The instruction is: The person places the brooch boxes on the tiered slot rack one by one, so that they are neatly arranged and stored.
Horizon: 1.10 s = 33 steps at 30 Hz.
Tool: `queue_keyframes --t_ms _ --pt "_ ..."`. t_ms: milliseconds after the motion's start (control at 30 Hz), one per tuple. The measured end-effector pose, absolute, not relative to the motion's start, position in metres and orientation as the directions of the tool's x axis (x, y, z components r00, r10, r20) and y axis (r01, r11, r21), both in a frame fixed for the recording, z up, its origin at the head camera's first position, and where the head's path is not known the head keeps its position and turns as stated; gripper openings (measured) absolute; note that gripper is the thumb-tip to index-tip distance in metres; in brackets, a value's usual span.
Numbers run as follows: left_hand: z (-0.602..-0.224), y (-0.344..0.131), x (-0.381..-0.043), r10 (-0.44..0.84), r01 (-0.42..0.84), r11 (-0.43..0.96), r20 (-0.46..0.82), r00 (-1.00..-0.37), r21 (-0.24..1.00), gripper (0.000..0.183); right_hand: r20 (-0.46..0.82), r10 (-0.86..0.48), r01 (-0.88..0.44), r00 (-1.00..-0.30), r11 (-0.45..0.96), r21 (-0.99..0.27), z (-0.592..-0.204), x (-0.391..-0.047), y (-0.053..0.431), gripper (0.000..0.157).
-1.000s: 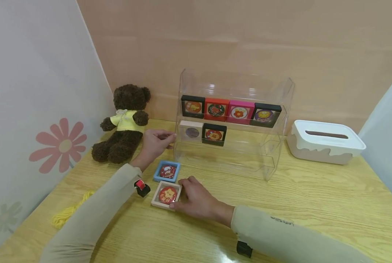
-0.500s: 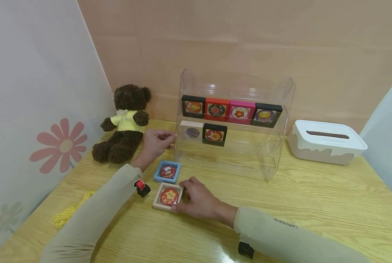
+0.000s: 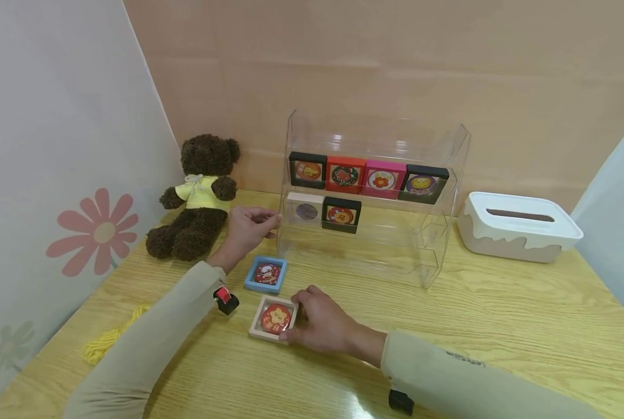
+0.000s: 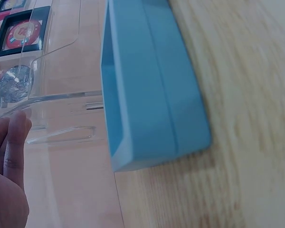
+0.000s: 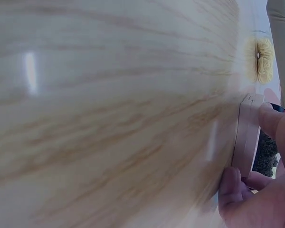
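My right hand (image 3: 325, 323) pinches the right side of a beige square display frame (image 3: 255, 326) with a red, yellow-star badge inside. In the right wrist view, thumb and fingers grip the edges of this beige frame (image 5: 247, 135), low over the table; whether it touches the wood I cannot tell. My left hand (image 3: 246, 230) has its fingertips at the left side of a clear acrylic display rack (image 3: 396, 247), seemingly pinching that edge. A light blue frame (image 3: 266, 288) with a red picture lies flat between the hands, and looms large in the left wrist view (image 4: 152, 85).
The rack's upper tier bears several framed badges (image 3: 345, 174); on the tier below stand a white frame (image 3: 305, 199) and a black frame (image 3: 341, 202) at the left. A brown teddy bear (image 3: 191, 233), yellow yarn (image 3: 102, 343) and white tissue box (image 3: 521, 227) flank the rack.
My right hand has drawn the beige frame slightly right and toward me, widening its gap from the blue frame. The left hand stays at the rack's side.
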<state>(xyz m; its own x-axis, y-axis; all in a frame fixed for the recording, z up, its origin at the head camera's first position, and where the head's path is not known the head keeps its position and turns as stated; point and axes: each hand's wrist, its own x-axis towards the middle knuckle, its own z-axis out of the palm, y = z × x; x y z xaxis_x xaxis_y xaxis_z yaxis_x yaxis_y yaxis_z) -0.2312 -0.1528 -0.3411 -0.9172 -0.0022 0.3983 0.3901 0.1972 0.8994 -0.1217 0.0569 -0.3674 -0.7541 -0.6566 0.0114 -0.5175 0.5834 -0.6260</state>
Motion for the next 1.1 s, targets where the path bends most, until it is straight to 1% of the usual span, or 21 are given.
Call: queue_keyframes --t_ms 367,533,633,800,933,1100 --pt "-0.341 -0.152 -0.232 -0.012 0.369 0.191 0.378 -0.926 0.909 0.018 0.061 -0.659 -0.538 -0.75 0.554 -0.635 -0.364 -0.12 0.073 0.049" --pt "-0.342 -0.153 -0.232 -0.019 0.356 0.202 0.367 -0.93 0.912 0.018 0.081 -0.641 -0.536 -0.763 0.558 -0.634 -0.361 -0.118 0.08 0.043" --pt "-0.342 -0.153 -0.232 -0.025 0.344 0.204 0.356 -0.934 0.917 0.017 0.112 -0.627 -0.542 -0.771 0.554 -0.633 -0.358 -0.117 0.084 0.035" --pt "-0.341 -0.152 -0.232 -0.028 0.335 0.207 0.348 -0.937 0.919 0.018 0.203 -0.611 -0.58 -0.765 0.515 -0.632 -0.355 -0.114 0.09 0.022" --pt "-0.34 -0.152 -0.231 -0.033 0.336 0.215 0.35 -0.936 0.917 0.018 0.279 -0.599 -0.606 -0.751 0.457 -0.651 -0.354 -0.113 0.097 0.016" --pt "-0.34 -0.152 -0.23 -0.034 0.333 0.205 0.347 -0.937 0.92 0.017 0.316 -0.583 -0.608 -0.749 0.414 -0.677 -0.353 -0.112 0.104 0.01"
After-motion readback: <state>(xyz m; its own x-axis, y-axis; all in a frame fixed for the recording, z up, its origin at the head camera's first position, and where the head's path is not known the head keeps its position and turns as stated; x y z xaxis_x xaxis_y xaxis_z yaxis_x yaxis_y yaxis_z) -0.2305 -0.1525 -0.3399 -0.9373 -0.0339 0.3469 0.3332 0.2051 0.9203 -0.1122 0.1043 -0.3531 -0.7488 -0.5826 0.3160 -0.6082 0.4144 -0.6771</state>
